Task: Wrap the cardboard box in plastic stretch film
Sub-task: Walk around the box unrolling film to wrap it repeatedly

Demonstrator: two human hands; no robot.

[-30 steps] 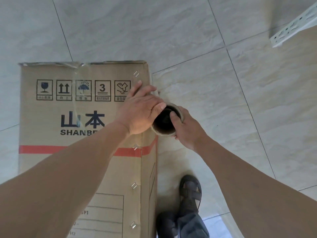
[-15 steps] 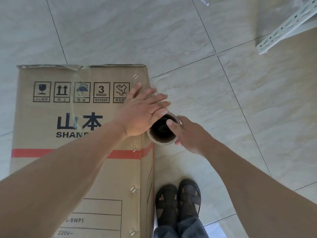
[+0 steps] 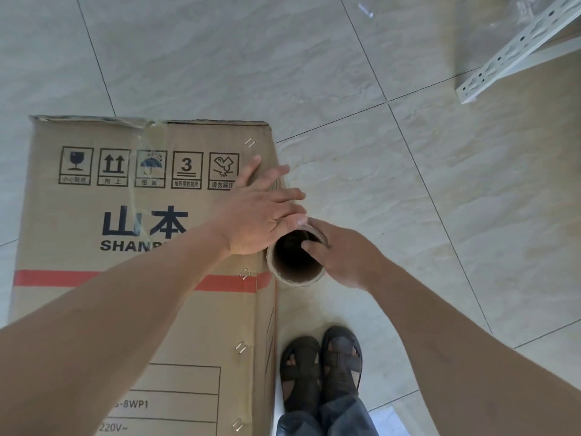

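— Two hands were on the job when we looked. Where did we have the cardboard box (image 3: 141,247)?

— It stood on the tiled floor (image 3: 408,215), on our left, with its printed top face toward us. The left hand (image 3: 261,215) lay flat on that face near the right edge, fingers straight and a little spread, the fingertips reaching just over the edge.

— And the film roll (image 3: 295,262)?

— It was upright just beside the right side of the box, so we looked down into its hollow cardboard core. The right hand (image 3: 339,253) gripped the rim, thumb hooked inside the core and the other fingers curled round the outside. The film itself we could hardly see; it was too clear to follow.

— What had changed in the last second?

— Not much in the grip. The left fingers had opened wider and slid further toward the edge, and the roll sat a little lower against the box side. Our two sandals (image 3: 320,366) had come together beside the box, where one second before only one showed fully.

— So what did it mean for the wrapping?

— We judged that we were pressing the film start onto the top while the roll got ready to travel round. No full turn of film was visible on the box, so the task seemed near its beginning.

— Anything else near?

— A white perforated shelf rail (image 3: 518,48) lay well apart, at the upper right.
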